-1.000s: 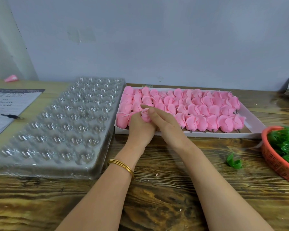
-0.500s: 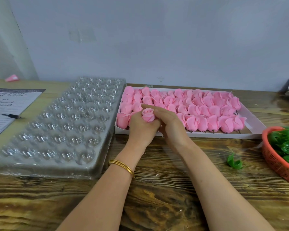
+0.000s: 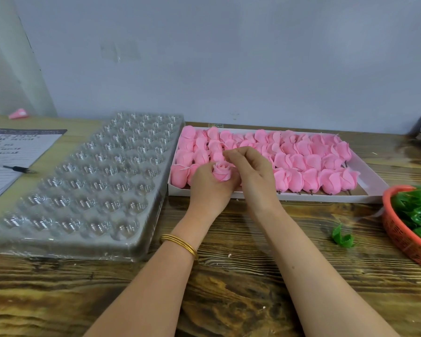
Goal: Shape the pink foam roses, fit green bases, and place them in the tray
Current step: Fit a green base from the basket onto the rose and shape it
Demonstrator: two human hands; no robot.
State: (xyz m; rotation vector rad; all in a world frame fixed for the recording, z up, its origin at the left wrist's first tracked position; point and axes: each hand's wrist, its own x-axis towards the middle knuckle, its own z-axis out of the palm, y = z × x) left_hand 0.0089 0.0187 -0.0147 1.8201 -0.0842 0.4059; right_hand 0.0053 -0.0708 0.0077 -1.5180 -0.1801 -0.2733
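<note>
Right of the right hand and nearer the person, a loose green base is lying beside an orange basket. The left hand is gripping a pink rose upright while the right hand's curled fingers are pinching its petals. Just beyond both hands a white box of roses is sitting, and the clear tray is lying left of the left hand.

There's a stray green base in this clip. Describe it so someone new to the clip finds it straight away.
Start at the orange plastic mesh basket of green bases at the wooden table's right edge. Just left of it, on bare wood, lies one small green plastic calyx base. Unlike the others, it sits outside the basket, alone.
</note>
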